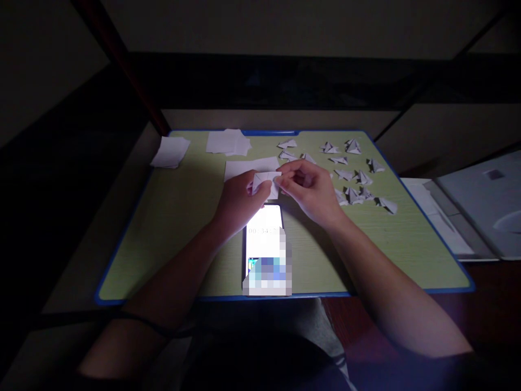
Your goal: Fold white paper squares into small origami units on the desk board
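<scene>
A small folded piece of white paper (264, 178) is held up over the middle of the table. My left hand (240, 196) grips it from the left, thumb across its front. At its right edge my right hand (309, 187) pinches the paper between thumb and fingers. Crease lines show on the paper's face. Just behind it a flat white sheet (240, 167) lies on the table, partly hidden by my hands. Below my hands a phone (264, 239) with a lit screen lies on the table, part of it blurred out.
The green table (171, 239) has a blue rim. Stacks of white paper (171, 151) and more sheets (228, 142) lie at the back left. Several folded paper pieces (353, 146) are scattered at the back right. A white box-like object (484, 201) stands beyond the right edge.
</scene>
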The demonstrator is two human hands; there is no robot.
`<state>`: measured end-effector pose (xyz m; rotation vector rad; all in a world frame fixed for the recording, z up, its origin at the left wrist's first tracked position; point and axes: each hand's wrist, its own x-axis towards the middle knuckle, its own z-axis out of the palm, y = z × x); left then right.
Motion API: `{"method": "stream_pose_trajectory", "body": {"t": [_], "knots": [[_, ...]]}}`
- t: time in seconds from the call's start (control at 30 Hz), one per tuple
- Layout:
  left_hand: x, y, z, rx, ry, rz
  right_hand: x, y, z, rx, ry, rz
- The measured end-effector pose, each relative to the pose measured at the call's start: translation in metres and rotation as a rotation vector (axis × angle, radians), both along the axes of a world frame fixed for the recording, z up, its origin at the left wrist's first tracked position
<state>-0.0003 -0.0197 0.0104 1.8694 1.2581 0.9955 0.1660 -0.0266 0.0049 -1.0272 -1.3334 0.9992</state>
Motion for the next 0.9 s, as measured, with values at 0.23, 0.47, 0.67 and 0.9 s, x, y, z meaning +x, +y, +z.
{"method": "stream_pose_trajectory", "body": {"t": [0.23,0.47,0.67,0.9], "knots": [[0.0011,-0.0028,0.0055,-0.039,-0.063,-0.007,0.0000,-0.0013,0.0037,-0.056,0.019,0.015],[0.0011,-0.0011,0.0028,-0.032,-0.028,0.033,0.0010,-0.0021,0.0008,-0.050,-0.059,0.050],[0.0007,-0.0002,0.0049,-0.036,-0.003,0.030,0.0018,-0.0026,0.0016,-0.039,-0.144,0.052],[-0.0005,0.0006,0.0025,-0.045,-0.044,0.019,0.0041,-0.0047,-0.0005,-0.037,-0.236,0.073]]}}
